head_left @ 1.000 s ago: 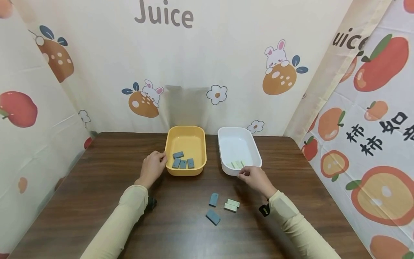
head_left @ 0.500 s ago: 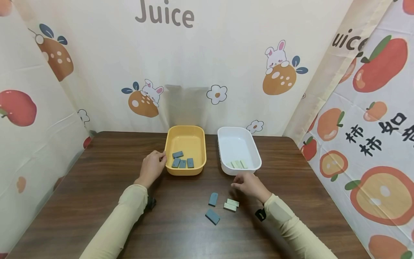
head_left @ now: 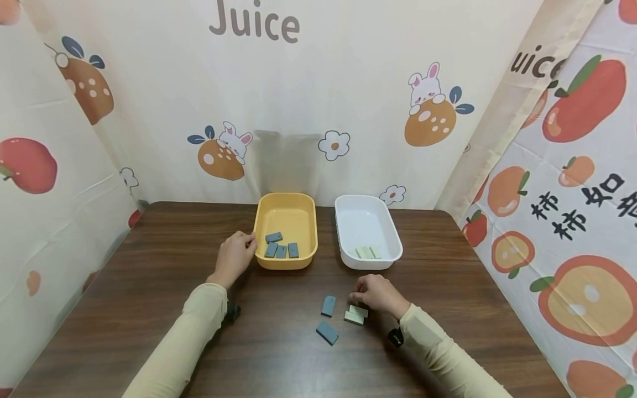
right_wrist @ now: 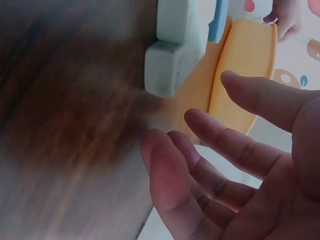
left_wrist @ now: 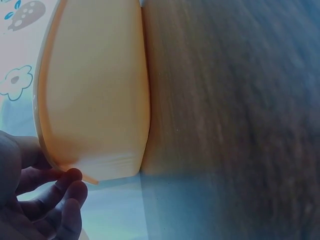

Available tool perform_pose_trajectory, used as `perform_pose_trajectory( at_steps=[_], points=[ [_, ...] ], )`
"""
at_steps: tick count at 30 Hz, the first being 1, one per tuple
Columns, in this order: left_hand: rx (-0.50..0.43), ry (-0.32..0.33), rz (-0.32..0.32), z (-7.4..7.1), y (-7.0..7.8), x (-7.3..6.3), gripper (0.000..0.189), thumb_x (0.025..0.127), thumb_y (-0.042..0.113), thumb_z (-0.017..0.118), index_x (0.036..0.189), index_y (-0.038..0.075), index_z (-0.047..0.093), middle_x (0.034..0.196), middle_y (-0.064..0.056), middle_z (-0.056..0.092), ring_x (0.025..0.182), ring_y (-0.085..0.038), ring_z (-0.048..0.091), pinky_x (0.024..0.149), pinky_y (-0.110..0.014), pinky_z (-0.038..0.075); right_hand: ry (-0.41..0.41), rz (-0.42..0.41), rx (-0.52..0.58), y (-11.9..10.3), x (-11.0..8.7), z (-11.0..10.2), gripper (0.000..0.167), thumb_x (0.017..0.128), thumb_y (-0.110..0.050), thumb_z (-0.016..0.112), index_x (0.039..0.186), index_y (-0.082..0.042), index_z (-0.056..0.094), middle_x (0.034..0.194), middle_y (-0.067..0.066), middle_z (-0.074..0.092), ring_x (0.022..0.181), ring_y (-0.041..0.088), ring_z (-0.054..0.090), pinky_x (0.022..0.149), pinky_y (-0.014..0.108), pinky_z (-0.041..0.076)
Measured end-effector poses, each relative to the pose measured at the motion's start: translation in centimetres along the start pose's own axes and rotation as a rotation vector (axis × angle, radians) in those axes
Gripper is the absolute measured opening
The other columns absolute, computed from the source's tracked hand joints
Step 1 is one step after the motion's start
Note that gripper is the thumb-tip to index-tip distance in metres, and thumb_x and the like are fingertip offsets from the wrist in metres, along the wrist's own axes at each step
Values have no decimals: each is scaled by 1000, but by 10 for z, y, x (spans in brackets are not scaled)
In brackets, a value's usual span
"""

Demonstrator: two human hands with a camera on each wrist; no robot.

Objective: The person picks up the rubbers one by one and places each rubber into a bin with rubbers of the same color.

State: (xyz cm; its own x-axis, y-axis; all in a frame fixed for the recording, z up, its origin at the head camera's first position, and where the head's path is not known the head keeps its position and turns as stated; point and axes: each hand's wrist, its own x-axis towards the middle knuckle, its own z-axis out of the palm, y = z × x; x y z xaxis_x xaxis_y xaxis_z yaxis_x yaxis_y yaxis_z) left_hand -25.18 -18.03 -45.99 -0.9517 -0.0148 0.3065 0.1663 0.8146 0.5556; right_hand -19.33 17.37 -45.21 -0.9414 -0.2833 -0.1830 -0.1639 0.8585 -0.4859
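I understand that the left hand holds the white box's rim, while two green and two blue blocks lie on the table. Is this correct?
Wrong box: the head view shows the left hand holding the yellow box by its rim. Two green blocks and two blue blocks lie on the table.

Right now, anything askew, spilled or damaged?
No visible damage or clear spill. Only mildly askew: two pale green blocks on the table sit side by side with ends unaligned, and two loose blue blocks nearby point different ways.
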Motion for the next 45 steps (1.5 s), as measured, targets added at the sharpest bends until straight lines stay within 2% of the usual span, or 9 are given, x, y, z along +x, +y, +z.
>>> perform_pose_trajectory(
  at_steps=[8,16,26,37,41,45],
  points=[
    [1,-6,-4,0,1,0,30,94,14,60,118,-2,68,101,-18,69,71,-25,57,64,-38,46,-17,2,-18,-2,-2,5,16,83,-26,76,74,-14,68,69,-5,62,59,11,51,53,25,41],
    [-2,-2,6,-1,2,0,30,93,13,61,118,-2,68,101,-19,69,77,-30,61,71,-45,50,-12,-37,-12,-7,-5,8,17,82,-23,76,73,-12,67,67,-4,62,58,10,51,52,24,42],
    [6,-14,4,-3,3,0,31,93,13,60,119,-2,68,104,-20,69,78,-30,61,73,-46,49,37,-41,-35,-10,-4,18,20,80,-19,77,67,-12,64,64,-3,59,57,11,50,52,25,40],
    [10,-9,14,-3,2,0,30,93,13,60,118,-1,69,101,-20,69,75,-29,60,70,-45,49,107,-79,-71,-8,-5,14,18,81,-13,74,66,-13,63,64,-4,59,57,11,50,55,28,42],
    [10,-11,14,-3,3,0,30,93,13,61,118,-2,69,101,-20,69,75,-29,60,69,-45,49,89,-110,-49,-8,-8,10,18,80,-15,75,68,-12,63,65,-4,59,59,10,50,56,28,43],
    [6,-15,6,-3,3,0,31,93,14,61,119,-2,68,102,-20,69,76,-30,60,70,-45,49,44,-93,-40,-9,-8,7,13,78,-11,75,71,-11,64,70,-3,62,63,11,52,60,30,45]
  ],
)
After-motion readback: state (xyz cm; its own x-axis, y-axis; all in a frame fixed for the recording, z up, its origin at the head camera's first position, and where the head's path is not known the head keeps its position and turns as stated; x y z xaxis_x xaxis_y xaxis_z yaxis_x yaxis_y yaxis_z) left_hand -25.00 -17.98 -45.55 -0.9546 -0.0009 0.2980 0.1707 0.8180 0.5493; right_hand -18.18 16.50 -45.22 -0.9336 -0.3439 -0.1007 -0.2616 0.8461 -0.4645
